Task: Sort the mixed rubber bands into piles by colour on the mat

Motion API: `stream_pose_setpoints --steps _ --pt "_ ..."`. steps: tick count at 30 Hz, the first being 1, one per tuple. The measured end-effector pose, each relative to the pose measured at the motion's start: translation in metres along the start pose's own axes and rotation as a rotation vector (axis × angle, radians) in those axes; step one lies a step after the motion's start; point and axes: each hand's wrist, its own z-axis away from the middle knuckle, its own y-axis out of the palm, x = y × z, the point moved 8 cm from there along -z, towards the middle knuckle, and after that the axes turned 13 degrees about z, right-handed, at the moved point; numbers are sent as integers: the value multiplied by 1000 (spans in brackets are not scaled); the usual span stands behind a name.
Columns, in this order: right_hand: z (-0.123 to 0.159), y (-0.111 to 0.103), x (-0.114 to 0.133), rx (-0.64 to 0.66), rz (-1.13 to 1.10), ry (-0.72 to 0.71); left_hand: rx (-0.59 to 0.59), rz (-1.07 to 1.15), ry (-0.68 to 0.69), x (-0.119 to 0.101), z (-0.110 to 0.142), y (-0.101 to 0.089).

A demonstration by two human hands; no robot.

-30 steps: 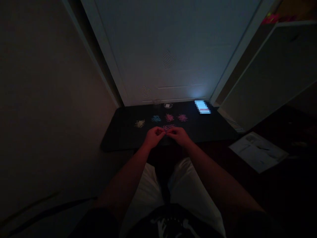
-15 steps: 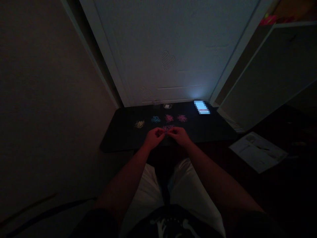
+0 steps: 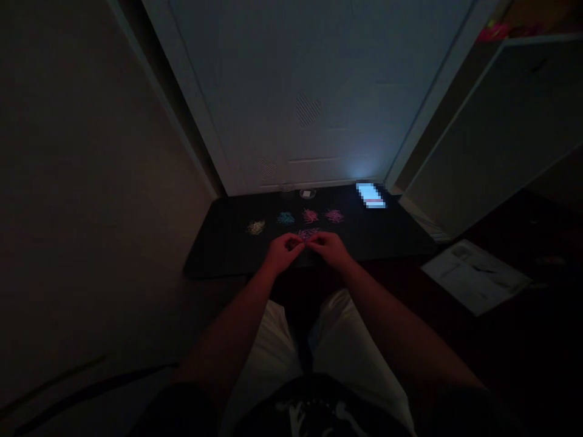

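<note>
My left hand (image 3: 283, 250) and my right hand (image 3: 328, 246) meet, fingertips almost touching, over the near edge of a dark table (image 3: 223, 252). Both are closed in a pinch; what sits between the fingertips is too small and dim to make out. Just beyond them lies a purple pile of thin short strips (image 3: 310, 233), partly covered by the fingers. Farther back, in a row, are a pale yellowish pile (image 3: 255, 227), a blue pile (image 3: 285, 217), a pink pile (image 3: 310, 215) and a second pink pile (image 3: 334, 216).
A lit phone (image 3: 370, 195), its screen blurred out, lies at the table's back right. A small round clear dish (image 3: 307, 193) with a white square and a clear cup (image 3: 286, 190) stand by the white door (image 3: 291, 73). A printed sheet (image 3: 473, 276) lies lower right. The room is dark.
Both hands stay in nearly the same place, with only slight finger movement at the fingertips. The piles look unchanged, and the view has shifted very slightly.
</note>
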Motion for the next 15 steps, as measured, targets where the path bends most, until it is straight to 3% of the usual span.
stream_pose_setpoints --steps 15 --pt "-1 -1 -4 -25 -26 30 -42 -13 -19 6 -2 -4"
